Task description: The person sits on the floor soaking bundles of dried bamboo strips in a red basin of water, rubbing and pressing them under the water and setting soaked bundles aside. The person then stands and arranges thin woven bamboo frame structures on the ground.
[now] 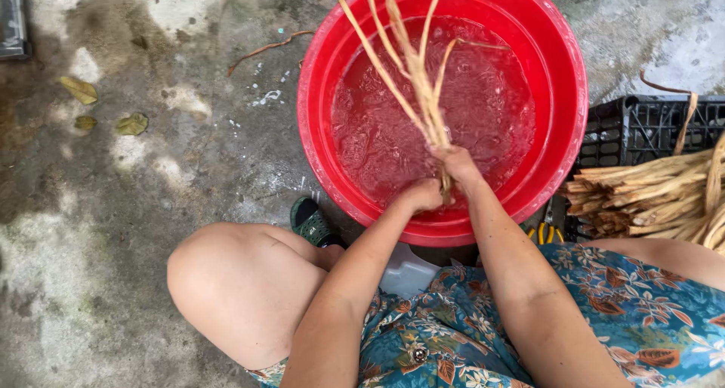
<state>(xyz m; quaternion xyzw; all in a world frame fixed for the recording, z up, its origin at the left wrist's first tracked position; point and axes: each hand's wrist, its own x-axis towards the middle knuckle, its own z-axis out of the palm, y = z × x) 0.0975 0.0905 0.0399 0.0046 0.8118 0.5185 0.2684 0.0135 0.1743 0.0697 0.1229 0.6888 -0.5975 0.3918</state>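
head view: stringy tan stalks (423,93), both hands (442,180)

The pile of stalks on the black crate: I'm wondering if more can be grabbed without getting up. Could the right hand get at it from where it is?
Probably yes: the pile of stalks lies beside the right hand, nothing between, though that hand grips a bundle.

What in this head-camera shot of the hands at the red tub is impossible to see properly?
- Tips of the pale fibre strands: cut off by the top edge.
- Bottom of the round red plastic tub: hidden by rippling water.
- Left hand fingers: curled out of sight, its grip on the strands unclear.
- Bundle of tan stalks on the black plastic crate: cut off by the right edge.
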